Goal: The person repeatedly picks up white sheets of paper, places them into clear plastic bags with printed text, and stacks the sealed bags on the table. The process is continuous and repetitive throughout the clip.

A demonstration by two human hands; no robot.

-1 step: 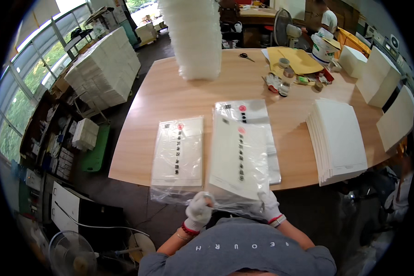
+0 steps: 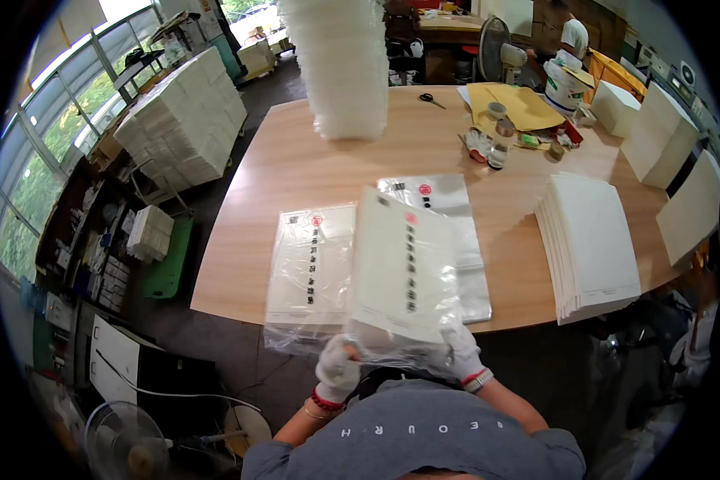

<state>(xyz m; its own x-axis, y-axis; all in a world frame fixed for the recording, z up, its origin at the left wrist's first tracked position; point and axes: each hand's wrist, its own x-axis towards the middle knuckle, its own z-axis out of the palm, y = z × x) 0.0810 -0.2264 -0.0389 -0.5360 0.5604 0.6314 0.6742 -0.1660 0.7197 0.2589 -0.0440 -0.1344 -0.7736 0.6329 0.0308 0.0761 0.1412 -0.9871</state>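
My left hand (image 2: 338, 364), in a white glove, is closed on the lower left corner of a clear plastic bag (image 2: 404, 276) with cream printed sheets inside. At the bag's lower right edge, my gloved right hand (image 2: 462, 354) grips the film, its fingers partly hidden. The bag is raised at the table's near edge and tilts slightly left. Behind it lies a pile of flat printed plastic bags (image 2: 474, 276), partly covered. To the left rests another filled bag (image 2: 309, 268), its loose clear end hanging past the table edge and its right side overlapped by the held bag.
A stack of white sheets or envelopes (image 2: 592, 240) stands on the wooden table (image 2: 240, 240) at right. Farther back are a tall translucent stack (image 2: 348, 72), scissors (image 2: 432, 100), yellow envelopes (image 2: 524, 104) and a jar (image 2: 499, 148). A person (image 2: 572, 36) is at the far right.
Both hands have shifted the held bag left, toward the other filled bag, and more of the flat bag pile shows behind it. The other things on the table stay in place.
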